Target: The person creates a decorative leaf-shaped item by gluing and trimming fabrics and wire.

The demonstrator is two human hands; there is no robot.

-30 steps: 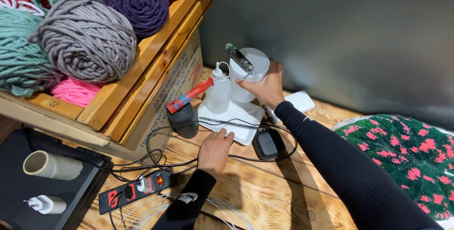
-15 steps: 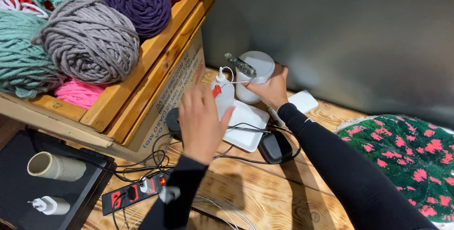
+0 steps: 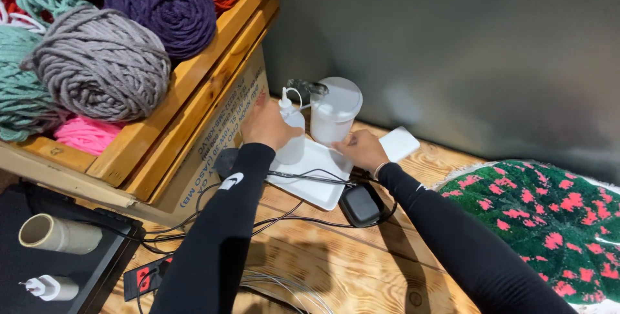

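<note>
My left hand (image 3: 266, 126) is wrapped around a small translucent squeeze bottle (image 3: 292, 134) with a thin white nozzle. The bottle stands on a white tray (image 3: 318, 181) on the wooden table. Just right of it is a taller translucent white container (image 3: 333, 112) with a lid and a clear spout on its left side. My right hand (image 3: 361, 149) lies low on the tray with its fingertips at the container's base, holding nothing. Both arms are in black sleeves.
A wooden crate (image 3: 187, 104) of yarn balls sits on a cardboard box at the left. A black adapter (image 3: 360, 204) and cables lie before the tray, with a power strip (image 3: 145, 275) lower left. A white block (image 3: 399, 143) and a green-and-pink rug (image 3: 549, 217) are to the right.
My left hand rose from the table by the cables and closed on the squeeze bottle. My right hand slid down from the container's side to its base.
</note>
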